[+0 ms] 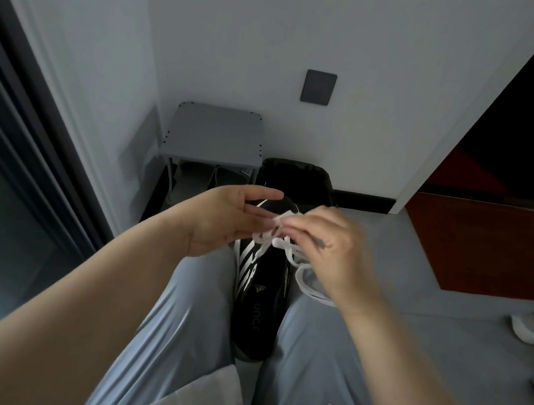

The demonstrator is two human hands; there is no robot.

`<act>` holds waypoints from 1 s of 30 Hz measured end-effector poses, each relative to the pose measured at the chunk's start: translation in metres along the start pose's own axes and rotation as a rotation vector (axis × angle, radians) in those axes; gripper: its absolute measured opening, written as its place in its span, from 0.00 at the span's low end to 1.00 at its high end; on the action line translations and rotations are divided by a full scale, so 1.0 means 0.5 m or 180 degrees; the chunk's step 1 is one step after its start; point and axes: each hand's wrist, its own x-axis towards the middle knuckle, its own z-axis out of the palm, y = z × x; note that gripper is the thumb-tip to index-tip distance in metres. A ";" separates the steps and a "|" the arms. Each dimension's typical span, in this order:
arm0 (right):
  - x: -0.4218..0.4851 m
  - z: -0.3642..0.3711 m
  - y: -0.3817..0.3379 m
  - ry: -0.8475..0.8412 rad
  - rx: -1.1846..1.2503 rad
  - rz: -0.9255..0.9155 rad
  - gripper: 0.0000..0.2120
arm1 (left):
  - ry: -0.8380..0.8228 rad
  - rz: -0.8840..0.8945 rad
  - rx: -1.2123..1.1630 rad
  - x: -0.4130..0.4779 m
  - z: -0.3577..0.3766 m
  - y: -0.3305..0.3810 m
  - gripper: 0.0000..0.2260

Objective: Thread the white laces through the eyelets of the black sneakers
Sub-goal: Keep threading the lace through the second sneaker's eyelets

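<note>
Grip first: my right hand (330, 246) is clenched on the white lace (282, 244), pinching one end between thumb and fingertips just above the black sneaker (259, 301). My left hand (228, 221) is released, fingers straight, tips right at that same end; touching or not, I can't tell. The sneaker sits wedged between my thighs, toe pointing away, white stripes down its left side. Lace crosses over the front, slack loops spilling under my right wrist. Ahead, a grey stool (215, 135) against the wall, a dark bag (297, 175) beside it
</note>
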 end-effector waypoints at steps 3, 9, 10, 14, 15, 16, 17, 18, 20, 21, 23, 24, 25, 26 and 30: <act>0.007 -0.040 0.003 0.0096 0.0503 0.0804 0.03 | 0.0142 0.0071 -0.0066 -0.002 -0.013 0.008 0.18; 0.012 -0.096 -0.012 0.0505 0.2025 0.1887 0.07 | 0.1123 0.0311 -0.0182 0.018 -0.047 -0.006 0.05; 0.010 -0.102 -0.014 0.0510 0.2148 0.2027 0.08 | 0.1201 0.0316 -0.0017 0.020 -0.052 -0.013 0.05; 0.012 -0.112 -0.033 0.0132 0.2243 0.2276 0.07 | 0.0953 0.0365 0.0911 0.021 -0.020 -0.027 0.05; 0.015 -0.112 -0.038 0.0027 0.2235 0.2259 0.06 | 0.0806 0.0387 0.1220 0.022 -0.002 -0.029 0.05; 0.019 -0.113 -0.043 -0.0034 0.2215 0.2234 0.06 | 0.0643 0.0395 0.1655 0.024 0.016 -0.033 0.08; 0.023 -0.114 -0.048 -0.0050 0.2198 0.2210 0.06 | 0.0512 0.0400 0.2182 0.027 0.033 -0.041 0.13; 0.026 -0.118 -0.052 -0.0042 0.2210 0.2168 0.06 | 0.0449 0.0454 0.2716 0.033 0.048 -0.054 0.19; 0.033 -0.130 -0.059 0.0031 0.2319 0.2017 0.06 | 0.0592 0.0741 0.3483 0.043 0.066 -0.080 0.21; 0.035 -0.136 -0.060 0.0102 0.2359 0.1931 0.06 | 0.0720 0.0901 0.3550 0.047 0.065 -0.089 0.16; 0.036 -0.151 -0.057 0.0230 0.2230 0.1819 0.09 | 0.0928 0.0926 0.3268 0.059 0.048 -0.101 0.05; 0.036 -0.157 -0.054 0.0256 0.2093 0.1788 0.11 | 0.0997 0.0836 0.2975 0.061 0.038 -0.103 0.03; 0.035 -0.162 -0.051 0.0262 0.1924 0.1767 0.11 | 0.1069 0.0723 0.2583 0.063 0.027 -0.103 0.05; 0.032 -0.165 -0.047 0.0244 0.1696 0.1768 0.11 | 0.1156 0.0661 0.2093 0.063 0.017 -0.098 0.08; 0.015 -0.171 -0.020 -0.0185 0.0431 0.1987 0.04 | 0.1990 0.0528 0.0416 0.058 -0.050 -0.046 0.15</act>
